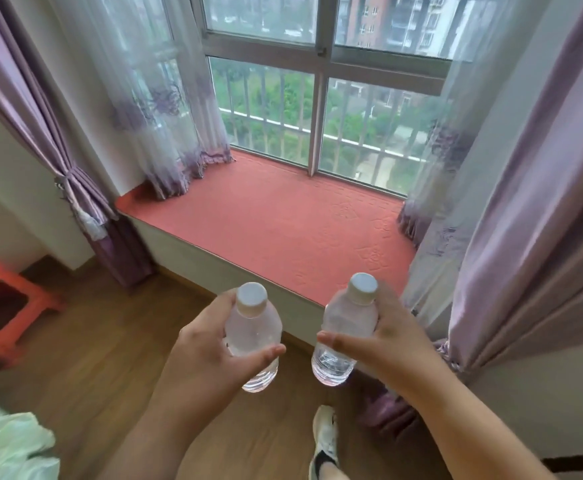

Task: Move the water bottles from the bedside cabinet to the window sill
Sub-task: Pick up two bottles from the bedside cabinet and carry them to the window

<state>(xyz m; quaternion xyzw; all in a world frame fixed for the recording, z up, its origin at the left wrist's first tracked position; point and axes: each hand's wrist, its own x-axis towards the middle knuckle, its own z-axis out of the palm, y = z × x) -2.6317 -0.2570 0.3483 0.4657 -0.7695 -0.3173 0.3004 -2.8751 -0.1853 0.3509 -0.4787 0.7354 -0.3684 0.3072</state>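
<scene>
The carrying step looks underway: the left hand (210,348) grips one water bottle (253,336) and the right hand (383,337) grips a second bottle (343,329), fingers curled round each, both upright in the air above the wooden floor (92,341), near the front edge of the red-covered window sill (266,220). Next, I judge, both need carrying forward over the sill, setting down upright, then releasing.

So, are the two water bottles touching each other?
Apart. The head view shows wood floor between the left bottle and the right bottle.
</scene>
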